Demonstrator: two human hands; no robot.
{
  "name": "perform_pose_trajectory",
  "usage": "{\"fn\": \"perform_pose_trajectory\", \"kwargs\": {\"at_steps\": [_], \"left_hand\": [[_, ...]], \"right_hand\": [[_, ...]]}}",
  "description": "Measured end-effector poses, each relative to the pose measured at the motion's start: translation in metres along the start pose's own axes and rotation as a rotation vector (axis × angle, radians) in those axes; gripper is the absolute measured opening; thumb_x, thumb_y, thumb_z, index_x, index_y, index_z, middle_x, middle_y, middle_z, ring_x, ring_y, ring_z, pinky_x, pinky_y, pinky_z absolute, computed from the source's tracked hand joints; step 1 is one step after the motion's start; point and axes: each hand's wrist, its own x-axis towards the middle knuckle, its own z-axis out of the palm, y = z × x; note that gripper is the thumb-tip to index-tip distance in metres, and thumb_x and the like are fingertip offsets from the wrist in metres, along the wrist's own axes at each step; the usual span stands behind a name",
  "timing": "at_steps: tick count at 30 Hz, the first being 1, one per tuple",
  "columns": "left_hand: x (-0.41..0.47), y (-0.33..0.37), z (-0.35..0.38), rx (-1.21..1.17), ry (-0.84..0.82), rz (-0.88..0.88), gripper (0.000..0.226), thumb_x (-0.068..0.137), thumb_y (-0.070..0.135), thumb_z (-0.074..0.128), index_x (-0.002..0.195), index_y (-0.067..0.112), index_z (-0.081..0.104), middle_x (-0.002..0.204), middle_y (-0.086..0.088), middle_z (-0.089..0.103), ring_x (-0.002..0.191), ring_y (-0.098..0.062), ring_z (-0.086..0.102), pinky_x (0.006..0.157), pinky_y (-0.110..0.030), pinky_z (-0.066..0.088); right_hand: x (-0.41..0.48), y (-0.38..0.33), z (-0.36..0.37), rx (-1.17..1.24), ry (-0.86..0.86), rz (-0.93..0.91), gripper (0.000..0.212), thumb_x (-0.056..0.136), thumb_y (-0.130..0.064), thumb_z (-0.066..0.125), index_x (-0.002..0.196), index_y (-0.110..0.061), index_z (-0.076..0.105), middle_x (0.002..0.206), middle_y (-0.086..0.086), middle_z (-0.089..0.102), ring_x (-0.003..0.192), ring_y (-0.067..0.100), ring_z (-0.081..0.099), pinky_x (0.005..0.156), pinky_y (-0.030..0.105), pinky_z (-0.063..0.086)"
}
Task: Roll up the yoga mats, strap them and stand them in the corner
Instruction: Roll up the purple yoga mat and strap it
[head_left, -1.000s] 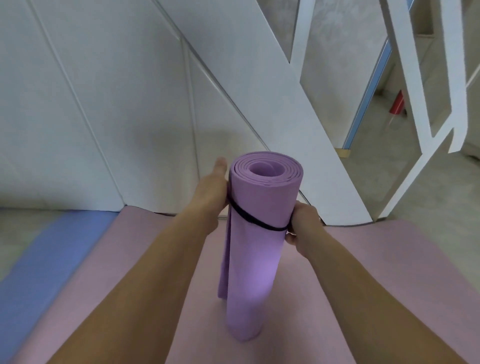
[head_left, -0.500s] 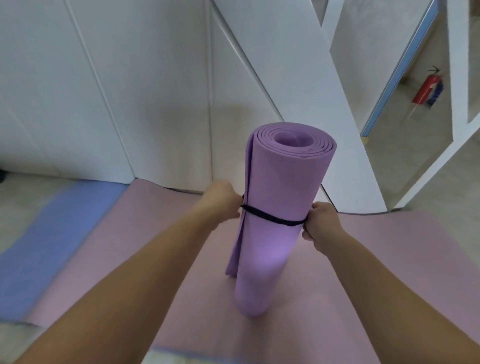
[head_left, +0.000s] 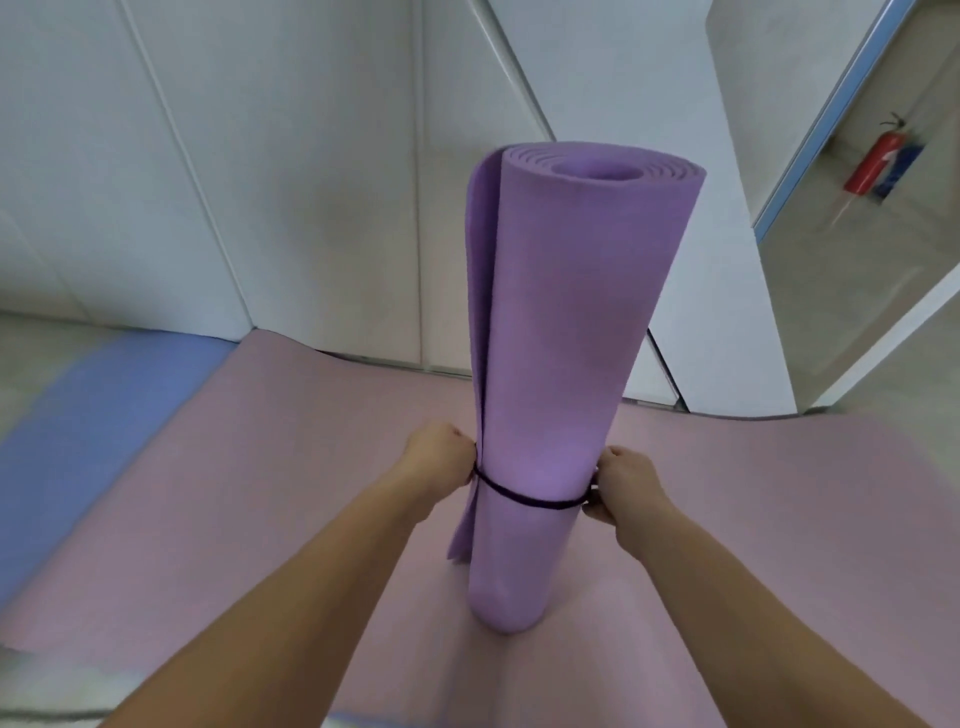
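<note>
With fingers curled, the left hand (head_left: 439, 457) and right hand (head_left: 623, 480) pinch the strap (head_left: 530, 500) low on the rolled mat (head_left: 566, 338), upright on a pink mat (head_left: 260, 467); pulled unevenly, the strap could slip and the roll topple or unfurl.

White panelled walls (head_left: 208, 156), pale floor (head_left: 31, 343), and a red fire extinguisher (head_left: 872, 162) at right.

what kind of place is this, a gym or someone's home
Probably a yoga or fitness studio. A rolled purple mat ringed by a black strap stands on a pink mat spread on the floor, a blue mat lies beside it, and a red fire extinguisher sits past the doorway.
</note>
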Motion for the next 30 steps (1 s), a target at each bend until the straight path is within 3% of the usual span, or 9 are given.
{"fn": "perform_pose_trajectory", "kwargs": {"at_steps": [3, 7, 9, 14, 17, 19, 23, 26, 30], "left_hand": [[-0.011, 0.009, -0.005, -0.141, -0.072, 0.012, 0.017, 0.09, -0.003, 0.05, 0.097, 0.004, 0.065, 0.091, -0.015, 0.065, 0.077, -0.027, 0.061, 0.075, -0.037, 0.056], [-0.033, 0.019, -0.015, -0.19, -0.215, 0.167, 0.041, 0.085, -0.006, 0.062, 0.122, 0.013, 0.061, 0.106, -0.001, 0.07, 0.082, -0.007, 0.066, 0.06, -0.012, 0.049], [-0.039, 0.022, -0.019, -0.28, -0.278, 0.223, 0.049, 0.083, 0.002, 0.075, 0.128, 0.01, 0.058, 0.12, -0.002, 0.069, 0.092, -0.004, 0.067, 0.061, -0.007, 0.049], [-0.052, 0.053, -0.022, -0.517, -0.236, 0.459, 0.078, 0.07, 0.042, 0.086, 0.134, 0.02, 0.049, 0.121, 0.007, 0.069, 0.099, -0.003, 0.071, 0.071, -0.017, 0.056], [-0.069, 0.09, -0.029, -0.553, -0.171, 0.512, 0.07, 0.071, 0.077, 0.064, 0.12, 0.026, 0.061, 0.107, 0.01, 0.076, 0.094, -0.004, 0.072, 0.069, -0.019, 0.057], [-0.08, 0.112, -0.034, -0.577, -0.175, 0.481, 0.039, 0.091, 0.065, 0.041, 0.097, 0.033, 0.064, 0.079, 0.019, 0.076, 0.071, 0.005, 0.071, 0.059, -0.018, 0.055], [-0.098, 0.13, -0.031, -0.447, -0.223, 0.429, 0.029, 0.097, 0.056, 0.042, 0.081, 0.036, 0.056, 0.05, 0.028, 0.062, 0.044, 0.012, 0.059, 0.054, -0.017, 0.041], [-0.098, 0.12, -0.021, -0.409, -0.247, 0.388, 0.026, 0.099, 0.047, 0.047, 0.083, 0.032, 0.06, 0.059, 0.026, 0.067, 0.055, 0.009, 0.063, 0.063, -0.02, 0.039], [-0.09, 0.115, -0.014, -0.345, -0.122, 0.441, 0.022, 0.099, 0.033, 0.06, 0.107, 0.014, 0.068, 0.096, 0.006, 0.073, 0.09, -0.014, 0.068, 0.082, -0.034, 0.053]], "right_hand": [[-0.012, -0.017, 0.0, 0.003, 0.021, -0.108, 0.044, 0.096, -0.039, 0.044, 0.092, 0.002, 0.06, 0.089, 0.005, 0.062, 0.08, 0.022, 0.054, 0.075, 0.036, 0.041], [-0.038, -0.021, -0.005, 0.161, -0.256, -0.246, 0.054, 0.09, -0.067, 0.051, 0.124, -0.028, 0.064, 0.122, -0.016, 0.067, 0.115, 0.003, 0.06, 0.096, 0.03, 0.043], [-0.04, -0.01, -0.009, 0.103, -0.313, -0.308, 0.071, 0.075, -0.063, 0.071, 0.135, -0.029, 0.051, 0.13, -0.016, 0.063, 0.12, 0.002, 0.058, 0.092, 0.023, 0.047], [-0.037, 0.007, -0.014, 0.045, -0.392, -0.161, 0.115, 0.046, -0.033, 0.094, 0.143, -0.021, 0.034, 0.13, -0.002, 0.063, 0.115, 0.014, 0.064, 0.095, 0.033, 0.053], [-0.044, -0.002, -0.023, 0.051, -0.409, -0.145, 0.1, 0.054, -0.013, 0.083, 0.144, -0.02, 0.04, 0.12, 0.003, 0.07, 0.11, 0.018, 0.067, 0.094, 0.033, 0.052], [-0.047, -0.015, -0.031, 0.193, -0.375, -0.084, 0.088, 0.058, -0.007, 0.066, 0.143, -0.014, 0.044, 0.108, 0.006, 0.074, 0.097, 0.02, 0.067, 0.099, 0.038, 0.05], [-0.056, -0.039, -0.043, 0.372, -0.283, -0.029, 0.06, 0.071, 0.006, 0.048, 0.131, -0.003, 0.054, 0.107, 0.018, 0.073, 0.09, 0.03, 0.067, 0.099, 0.045, 0.052], [-0.068, -0.055, -0.053, 0.318, -0.171, -0.052, 0.039, 0.085, 0.005, 0.04, 0.11, -0.005, 0.068, 0.099, 0.011, 0.073, 0.086, 0.029, 0.066, 0.091, 0.042, 0.054], [-0.089, -0.11, -0.068, 0.398, -0.032, -0.277, 0.031, 0.101, -0.026, 0.04, 0.085, -0.024, 0.068, 0.081, -0.009, 0.068, 0.08, 0.015, 0.059, 0.074, 0.035, 0.049]]}}
